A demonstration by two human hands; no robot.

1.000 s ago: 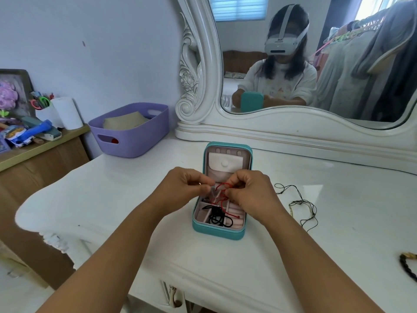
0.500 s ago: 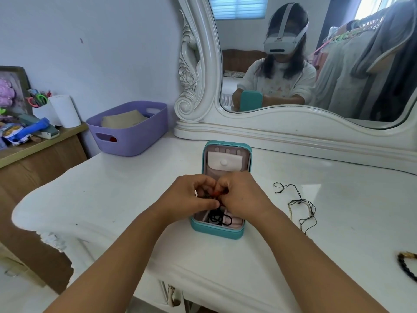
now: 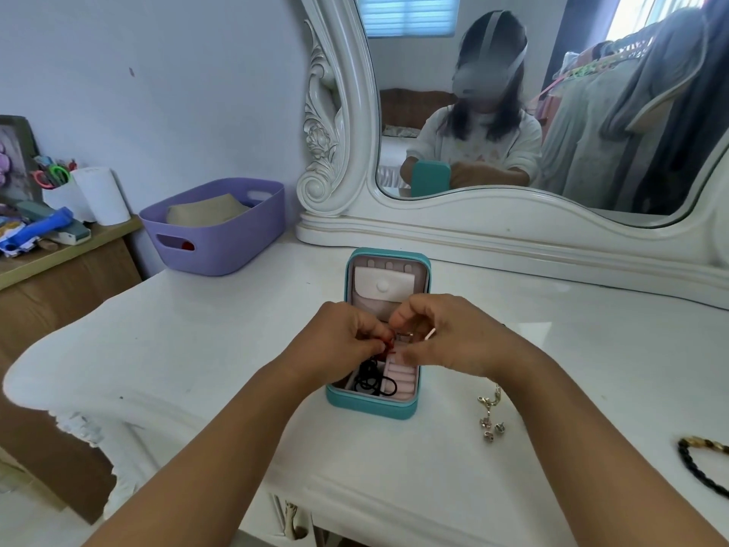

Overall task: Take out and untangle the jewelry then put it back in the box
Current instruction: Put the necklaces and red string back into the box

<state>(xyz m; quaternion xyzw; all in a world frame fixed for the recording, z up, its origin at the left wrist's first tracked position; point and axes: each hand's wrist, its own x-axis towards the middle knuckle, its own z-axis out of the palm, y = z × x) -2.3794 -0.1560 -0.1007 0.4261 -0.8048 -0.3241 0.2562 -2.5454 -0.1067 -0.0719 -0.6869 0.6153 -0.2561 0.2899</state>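
Over the open jewelry box (image 3: 371,404) on the white desk (image 3: 236,349), both hands meet with fingers curled, the left hand (image 3: 339,345) pinching a red cord (image 3: 388,343) and the right hand (image 3: 445,337) pinching what looks like its other part. Best worked slowly: ease the loops apart with small pulls, never yanking, and keep it above the box. Forearms reach forward, knuckles up. Black bands (image 3: 372,382) lie inside; a charm chain (image 3: 489,416) rests just beside.
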